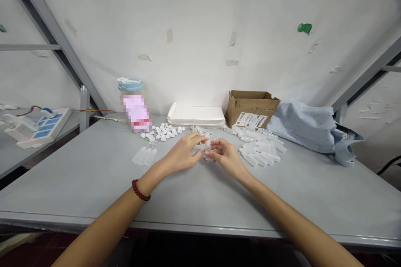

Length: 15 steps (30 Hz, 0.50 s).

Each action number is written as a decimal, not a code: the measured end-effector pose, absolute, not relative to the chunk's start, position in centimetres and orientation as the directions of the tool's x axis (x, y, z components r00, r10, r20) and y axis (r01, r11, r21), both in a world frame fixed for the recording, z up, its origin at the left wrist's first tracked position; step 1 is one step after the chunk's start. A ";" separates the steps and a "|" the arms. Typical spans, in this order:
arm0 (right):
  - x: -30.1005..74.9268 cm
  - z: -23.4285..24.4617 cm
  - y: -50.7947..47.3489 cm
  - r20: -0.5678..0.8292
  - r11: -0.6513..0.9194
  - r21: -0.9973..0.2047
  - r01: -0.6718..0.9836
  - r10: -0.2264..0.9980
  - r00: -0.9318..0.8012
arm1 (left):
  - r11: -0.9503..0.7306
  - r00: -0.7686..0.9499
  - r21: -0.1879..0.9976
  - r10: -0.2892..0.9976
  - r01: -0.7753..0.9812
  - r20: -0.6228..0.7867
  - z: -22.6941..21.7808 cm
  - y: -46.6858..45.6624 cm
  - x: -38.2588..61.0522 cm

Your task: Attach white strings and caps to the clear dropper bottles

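My right hand (226, 156) pinches a small translucent plastic bottle (208, 147) upright between thumb and fingers, just above the table. Close on its left is my left hand (185, 152), fingers stretched toward the bottle's top and thumb apart; whether the fingertips touch it is too small to tell. Behind the hands lie white cords (197, 129), partly hidden. Small white caps (163, 132) are heaped at the left. Several translucent bottles with cord loops (145, 155) lie side by side nearer me. To the right spreads a pile of loose translucent bottles (261, 152).
A stack of white sheets or flat packs (197, 114) and an open cardboard box (250, 108) stand against the wall. Light blue cloth (303, 127) lies at the right. A blue-lidded container (130, 85), partly blurred, stands back left. A white and blue device (46, 127) occupies the left-hand table.
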State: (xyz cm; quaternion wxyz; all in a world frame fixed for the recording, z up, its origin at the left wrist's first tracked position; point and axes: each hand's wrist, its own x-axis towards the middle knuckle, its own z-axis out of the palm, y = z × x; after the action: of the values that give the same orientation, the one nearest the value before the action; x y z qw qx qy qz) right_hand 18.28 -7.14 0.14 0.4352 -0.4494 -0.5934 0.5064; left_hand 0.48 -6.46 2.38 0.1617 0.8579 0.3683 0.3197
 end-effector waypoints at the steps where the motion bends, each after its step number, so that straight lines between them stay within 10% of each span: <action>1: 18.3 0.1 -7.1 0.055 0.074 -0.993 0.088 0.977 -0.207 | -0.691 0.548 0.488 0.721 0.533 0.423 2.3 -6.5 0.4; 15: 18.1 -0.3 -7.0 0.083 0.101 -0.986 0.130 0.987 -0.140 | -0.688 0.569 0.400 0.726 0.606 0.387 1.8 -6.9 1.2</action>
State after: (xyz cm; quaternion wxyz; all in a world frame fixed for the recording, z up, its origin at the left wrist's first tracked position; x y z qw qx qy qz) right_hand 18.07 -7.05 -0.35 0.4526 -0.4747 -0.5880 0.4734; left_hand 1.18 -6.87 1.82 0.1117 0.8787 0.3788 0.2683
